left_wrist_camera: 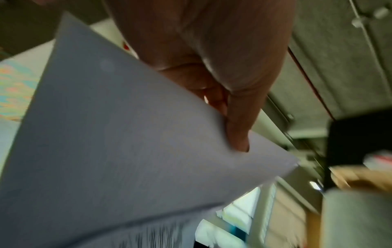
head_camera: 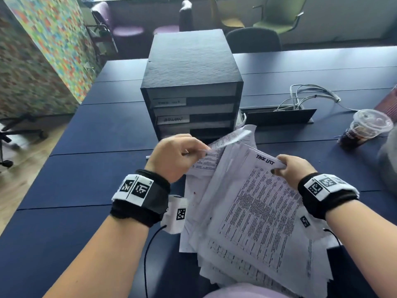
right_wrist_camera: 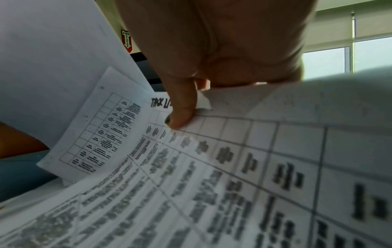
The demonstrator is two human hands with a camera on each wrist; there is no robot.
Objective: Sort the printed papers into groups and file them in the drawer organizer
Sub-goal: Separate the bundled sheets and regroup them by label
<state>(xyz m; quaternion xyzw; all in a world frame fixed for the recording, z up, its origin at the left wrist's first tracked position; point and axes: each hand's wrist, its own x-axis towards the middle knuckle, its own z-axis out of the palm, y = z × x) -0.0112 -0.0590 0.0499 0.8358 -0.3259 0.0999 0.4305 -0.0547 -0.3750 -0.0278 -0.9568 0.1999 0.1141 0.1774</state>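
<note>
A fanned stack of printed papers (head_camera: 247, 216) is held above the dark blue table's near edge. My right hand (head_camera: 290, 168) pinches the top corner of the sheet headed "Task List" (right_wrist_camera: 212, 167), thumb on its printed side. My left hand (head_camera: 178, 155) pinches a lifted sheet (head_camera: 227, 140) at its edge, peeling it up to the left; the left wrist view shows its blank back (left_wrist_camera: 127, 134) under my thumb. The black drawer organizer (head_camera: 191, 82) stands just beyond the papers, its labelled drawers shut.
An iced drink in a plastic cup (head_camera: 363, 130) stands at the right. White cables (head_camera: 309, 97) run from an open cable hatch (head_camera: 279, 117) behind the papers. Chairs (head_camera: 253, 38) line the table's far side. A colourful panel (head_camera: 43, 50) stands at the left.
</note>
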